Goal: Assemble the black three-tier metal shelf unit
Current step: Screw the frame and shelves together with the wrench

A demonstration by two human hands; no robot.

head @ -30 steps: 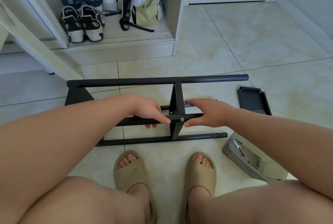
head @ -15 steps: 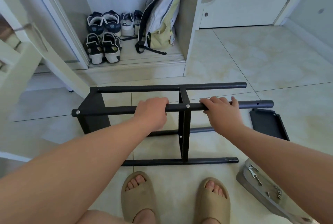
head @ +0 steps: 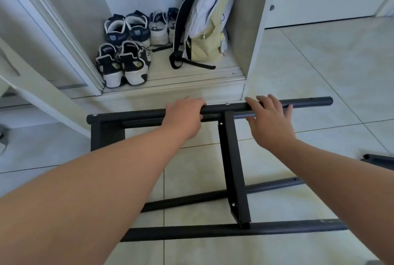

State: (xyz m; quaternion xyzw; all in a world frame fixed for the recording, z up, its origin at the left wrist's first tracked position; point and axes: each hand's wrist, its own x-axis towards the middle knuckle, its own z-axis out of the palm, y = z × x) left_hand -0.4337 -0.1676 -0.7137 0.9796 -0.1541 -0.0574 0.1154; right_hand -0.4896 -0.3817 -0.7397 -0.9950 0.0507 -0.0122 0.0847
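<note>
Since the earlier frame, the shelf frame (head: 233,171) has been raised and carried nearer the wardrobe (head: 255,51).

Head view: its top tube, long axis left–right, is wrapped by the left hand (head: 184,118); the right hand (head: 269,121) is laid on it with fingers loosely spread. Below the wardrobe, the frame could swing or slip, being gripped by one hand.

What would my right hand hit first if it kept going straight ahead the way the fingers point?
The right hand already lies on the top black tube. Past it, probably the white cabinet's side panel, though depth is hard to judge.
</note>
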